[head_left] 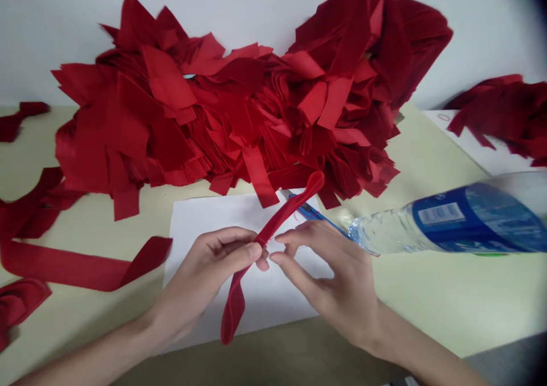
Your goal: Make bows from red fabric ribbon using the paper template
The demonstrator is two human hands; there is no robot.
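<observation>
Over a sheet of white paper [205,221] on the pale green bench [431,295], a single red fabric strip [277,221] runs slantwise between the two hands, its ends curling into narrow loops. The left hand [200,278] makes a closed grip, pinching the strip between thumb and fingers, while the right hand [337,278] stays spread, its fingertips just beside the cloth and not clearly touching it. Only this one strip is in work: behind the paper rises a great heap of cut red fabric pieces [239,113] against the white wall, and a smaller red pile [508,118] sits on another white sheet at the far right. A long loose red strip [64,266] lies on the bench to the left. A blue-handled cutter [310,210] rests on the paper just past the right hand, partly hidden, and a clear plastic water bottle [384,232] lies tilted beside it. The bottle's blue label [482,221] carries a white barcode panel [441,213], but no brand or writing can be read.
</observation>
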